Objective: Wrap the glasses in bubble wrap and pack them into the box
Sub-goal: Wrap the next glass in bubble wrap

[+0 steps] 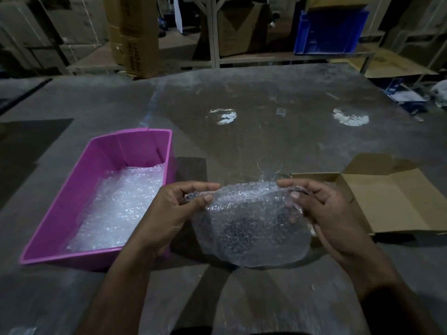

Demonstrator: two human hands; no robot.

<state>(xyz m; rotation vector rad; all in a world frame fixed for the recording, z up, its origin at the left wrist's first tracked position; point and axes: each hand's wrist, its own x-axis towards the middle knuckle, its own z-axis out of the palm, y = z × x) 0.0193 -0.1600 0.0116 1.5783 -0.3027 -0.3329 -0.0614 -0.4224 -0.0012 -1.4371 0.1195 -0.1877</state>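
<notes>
Bubble wrap lies loose in the pink tub, which sits on the table to the left of the held sheet. Just right of the tub, the left hand pinches the sheet's upper left edge between thumb and fingers. The sheet hangs from both hands above the table, sagging into a rounded pouch; whether anything lies inside it cannot be told. Directly beyond the sheet's top edge stands a clear glass, its rim faint against the table and its lower part hidden by the sheet. The right hand is closed on the sheet's upper right edge, thumb pressed on the wrap. Right of the sheet, partly behind that hand, the cardboard box lies open with flaps spread.
</notes>
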